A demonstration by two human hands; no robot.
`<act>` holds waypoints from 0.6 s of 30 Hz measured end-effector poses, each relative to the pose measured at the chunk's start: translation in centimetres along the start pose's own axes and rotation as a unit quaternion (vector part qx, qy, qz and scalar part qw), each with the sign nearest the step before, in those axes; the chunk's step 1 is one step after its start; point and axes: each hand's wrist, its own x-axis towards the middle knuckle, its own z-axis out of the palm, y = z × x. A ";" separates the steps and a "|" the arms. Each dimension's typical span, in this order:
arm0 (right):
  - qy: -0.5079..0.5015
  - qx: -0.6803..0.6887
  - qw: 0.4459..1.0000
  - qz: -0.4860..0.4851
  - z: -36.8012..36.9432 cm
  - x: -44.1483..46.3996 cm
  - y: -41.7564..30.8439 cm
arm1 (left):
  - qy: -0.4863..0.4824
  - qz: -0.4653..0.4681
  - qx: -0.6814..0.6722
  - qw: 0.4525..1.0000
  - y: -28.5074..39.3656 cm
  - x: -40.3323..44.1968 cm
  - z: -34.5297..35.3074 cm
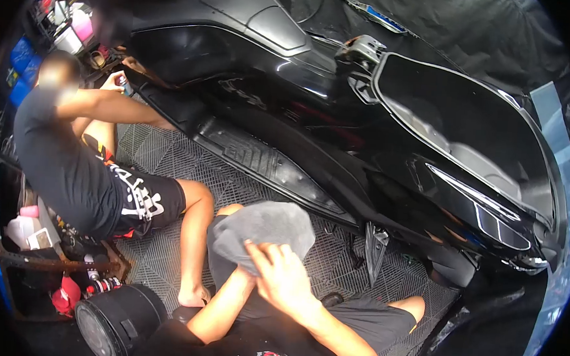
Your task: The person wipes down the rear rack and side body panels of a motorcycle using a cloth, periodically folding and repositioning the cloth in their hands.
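Observation:
A grey cloth (pixel 272 226) is bunched above my lap. My right hand (pixel 282 276) lies at its lower edge, with bent fingers gripping the fabric and one finger pointing left over it. My left hand (pixel 246 277) comes up beneath the cloth; only the wrist and the base of the hand show, and its fingers are hidden. Beyond the cloth stands a glossy black scooter (pixel 289 113) with a ribbed footboard (pixel 259 167).
A co-worker (pixel 71 158) in black sits at the left, one hand holding a small item by the scooter. A black round container (pixel 119 321) stands at lower left, near a cluttered shelf (pixel 71 266). Patterned floor tiles (pixel 159 151) lie below.

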 end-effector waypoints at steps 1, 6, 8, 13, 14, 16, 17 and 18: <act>-0.054 0.014 0.998 0.003 -0.1 -0.2 -0.7 | 0.022 0.007 0.016 1.000 0.3 -0.2 0.3; -0.010 0.131 0.991 -0.026 -2.2 -2.5 -1.1 | 0.128 0.155 0.238 0.950 3.8 0.1 4.9; 0.008 0.149 0.989 -0.009 -4.1 -3.8 -0.3 | 0.127 0.368 0.430 0.815 6.4 1.5 8.3; 0.088 0.087 0.988 0.088 -7.7 -7.2 1.8 | -0.007 0.662 0.697 0.275 12.0 11.5 20.2; 0.100 0.084 0.986 0.105 -8.0 -7.7 2.1 | -0.022 0.639 0.732 0.236 11.7 14.1 21.4; 0.108 0.084 0.984 0.118 -7.9 -8.5 2.5 | -0.052 0.597 0.774 0.204 9.7 18.6 23.2; 0.105 0.085 0.983 0.125 -7.9 -8.7 2.5 | -0.058 0.616 0.760 0.198 9.5 19.3 23.3; 0.101 0.085 0.982 0.132 -7.8 -8.8 2.7 | -0.064 0.635 0.746 0.191 9.4 20.1 23.4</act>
